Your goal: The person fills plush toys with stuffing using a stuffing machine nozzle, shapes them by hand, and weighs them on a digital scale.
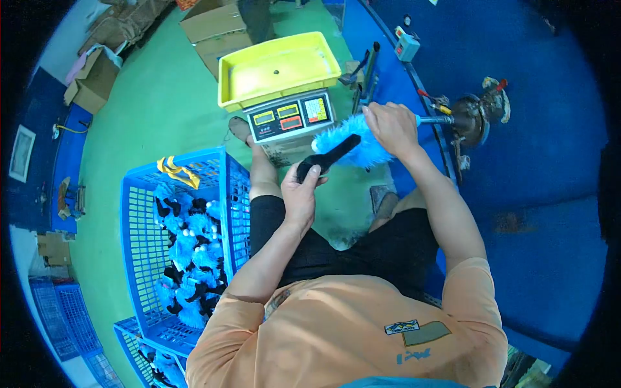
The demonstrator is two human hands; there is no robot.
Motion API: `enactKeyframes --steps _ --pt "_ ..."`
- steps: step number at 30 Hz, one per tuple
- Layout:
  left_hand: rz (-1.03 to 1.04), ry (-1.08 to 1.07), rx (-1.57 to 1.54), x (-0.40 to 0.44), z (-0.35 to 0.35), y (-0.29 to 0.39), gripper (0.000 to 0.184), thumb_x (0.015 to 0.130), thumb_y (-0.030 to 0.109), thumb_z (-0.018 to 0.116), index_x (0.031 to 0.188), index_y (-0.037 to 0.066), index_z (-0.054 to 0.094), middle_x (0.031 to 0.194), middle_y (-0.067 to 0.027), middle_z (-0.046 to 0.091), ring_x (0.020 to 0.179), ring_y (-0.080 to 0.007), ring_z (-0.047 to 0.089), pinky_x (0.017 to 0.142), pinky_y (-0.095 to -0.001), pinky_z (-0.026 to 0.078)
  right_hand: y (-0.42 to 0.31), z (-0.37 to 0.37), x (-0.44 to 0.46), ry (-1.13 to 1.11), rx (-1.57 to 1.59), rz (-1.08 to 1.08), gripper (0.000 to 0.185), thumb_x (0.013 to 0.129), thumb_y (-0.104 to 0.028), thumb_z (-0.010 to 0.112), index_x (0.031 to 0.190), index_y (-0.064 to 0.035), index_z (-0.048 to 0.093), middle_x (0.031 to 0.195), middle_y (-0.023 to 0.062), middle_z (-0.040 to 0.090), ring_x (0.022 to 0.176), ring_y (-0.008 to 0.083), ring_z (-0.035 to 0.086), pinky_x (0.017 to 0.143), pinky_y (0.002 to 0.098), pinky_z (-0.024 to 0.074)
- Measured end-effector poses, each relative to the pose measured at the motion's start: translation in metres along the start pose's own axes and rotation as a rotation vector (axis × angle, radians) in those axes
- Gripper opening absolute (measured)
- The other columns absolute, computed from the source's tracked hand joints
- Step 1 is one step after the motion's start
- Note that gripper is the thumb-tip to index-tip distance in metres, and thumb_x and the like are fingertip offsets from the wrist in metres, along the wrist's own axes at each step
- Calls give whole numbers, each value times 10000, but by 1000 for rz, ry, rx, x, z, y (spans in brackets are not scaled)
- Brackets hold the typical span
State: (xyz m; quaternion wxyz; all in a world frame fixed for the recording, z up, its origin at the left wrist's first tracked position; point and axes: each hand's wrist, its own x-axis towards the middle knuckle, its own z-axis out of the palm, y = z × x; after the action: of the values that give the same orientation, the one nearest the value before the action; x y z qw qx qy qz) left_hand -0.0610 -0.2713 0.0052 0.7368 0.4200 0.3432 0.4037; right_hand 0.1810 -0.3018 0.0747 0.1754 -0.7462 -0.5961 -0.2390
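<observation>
A fluffy blue plush piece (352, 143) with black parts and a white tip is held up in front of my knees. My right hand (392, 129) is wrapped round its right end, beside a metal nozzle (436, 119) that points into the plush. My left hand (301, 194) pinches a black part (328, 158) of the plush at its left end. How far the nozzle reaches inside is hidden by the fur and my right hand.
A yellow tray (278, 68) sits on a digital scale (290, 118) ahead. At left, a blue basket (226, 213) holds several blue plush pieces. Blue machine panels (537, 258) stand at right, with a round metal fitting (471, 121). Cardboard boxes (220, 39) lie farther off.
</observation>
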Motion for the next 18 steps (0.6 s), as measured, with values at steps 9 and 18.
enactKeyframes --steps 9,18 --pt "-165 -120 96 9 -5 8 207 941 34 622 1114 -58 555 815 -118 656 652 -135 639 619 -233 537 -6 -9 2 -10 13 10 285 926 -291 604 721 -96 635 649 90 654 617 298 612 619 418 477" --pt "12 -60 113 52 -3 28 209 946 -5 549 1153 -36 548 795 -93 620 622 -134 601 565 -229 506 -4 -3 0 5 -9 22 278 927 -281 602 725 -94 640 649 81 656 631 293 616 641 409 480"
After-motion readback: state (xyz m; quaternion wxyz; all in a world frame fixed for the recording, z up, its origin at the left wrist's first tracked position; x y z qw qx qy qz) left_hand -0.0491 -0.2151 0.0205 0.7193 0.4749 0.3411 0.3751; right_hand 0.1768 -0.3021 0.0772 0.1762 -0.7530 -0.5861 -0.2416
